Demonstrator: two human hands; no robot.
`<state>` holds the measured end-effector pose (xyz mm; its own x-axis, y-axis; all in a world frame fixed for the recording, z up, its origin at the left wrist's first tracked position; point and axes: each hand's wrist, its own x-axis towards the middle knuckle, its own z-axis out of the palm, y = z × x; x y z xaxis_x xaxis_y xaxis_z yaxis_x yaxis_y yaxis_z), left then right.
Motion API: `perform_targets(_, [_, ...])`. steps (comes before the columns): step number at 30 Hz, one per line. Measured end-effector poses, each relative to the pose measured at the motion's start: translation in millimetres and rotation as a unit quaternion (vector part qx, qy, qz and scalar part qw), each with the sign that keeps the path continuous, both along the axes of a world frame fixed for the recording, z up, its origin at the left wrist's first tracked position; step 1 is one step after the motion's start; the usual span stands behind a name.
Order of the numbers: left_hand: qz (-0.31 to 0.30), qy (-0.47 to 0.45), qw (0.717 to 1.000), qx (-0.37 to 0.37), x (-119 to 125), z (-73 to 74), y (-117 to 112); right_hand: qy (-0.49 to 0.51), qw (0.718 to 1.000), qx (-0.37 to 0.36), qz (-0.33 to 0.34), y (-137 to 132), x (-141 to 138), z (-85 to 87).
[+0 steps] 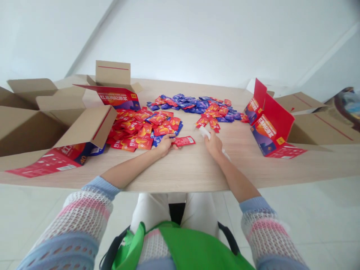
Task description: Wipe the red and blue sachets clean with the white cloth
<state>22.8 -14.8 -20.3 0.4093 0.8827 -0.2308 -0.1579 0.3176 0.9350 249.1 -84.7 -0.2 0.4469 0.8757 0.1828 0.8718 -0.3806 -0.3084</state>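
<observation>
My left hand (pixel 166 145) is closed on one end of a red sachet (pixel 184 141), whose barcode end points right over the table. Beside that hand lies a heap of red and blue sachets (pixel 135 129). To the right, my right hand (pixel 213 144) is wrapped round a white tissue or cloth (pixel 204 132), which sticks out above the fingers and below the palm. Just beyond my right hand are a few red sachets (pixel 213 124), at the near edge of a farther pile of blue and red sachets (pixel 194 104).
An open red box (pixel 119 98) stands behind the left heap. Open cartons (pixel 30 127) with spread flaps fill the table's left end. Another open red box (pixel 267 129) stands at the right. The table's front edge (pixel 174 187) runs close before my legs; a wall rises behind.
</observation>
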Motion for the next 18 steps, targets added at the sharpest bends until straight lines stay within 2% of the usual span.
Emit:
perform_targets(2, [0.011,-0.005,1.0,-0.012,-2.2,1.8,0.2,0.009,0.999,0.049,0.017,-5.5,-4.4,1.8])
perform_targets(4, [0.0,-0.011,1.0,-0.018,-3.9,2.5,-0.1,0.012,0.994,0.074,0.085,-10.6,-20.7,0.9])
perform_targets(7, [-0.055,-0.029,0.998,-0.023,-6.1,1.7,0.9,-0.002,0.967,0.045,0.252,-17.3,-53.4,-3.7])
perform_targets(9, [-0.084,-0.043,0.995,-0.031,-7.6,0.6,3.4,-0.02,0.95,0.004,0.313,-19.7,-68.3,-5.2])
perform_targets(12, [-0.088,-0.066,0.993,-0.048,-9.1,-0.3,8.1,-0.035,0.952,-0.041,0.303,-17.7,-70.9,-2.9])
perform_targets(15, [-0.077,-0.081,0.991,-0.07,-8.6,0.7,9.4,-0.046,0.961,-0.055,0.266,-10.6,-57.9,-0.4])
perform_targets(18, [-0.034,-0.069,0.994,-0.076,-5.0,2.5,5.3,-0.061,0.97,-0.06,0.225,-2.7,-42.8,-1.3])
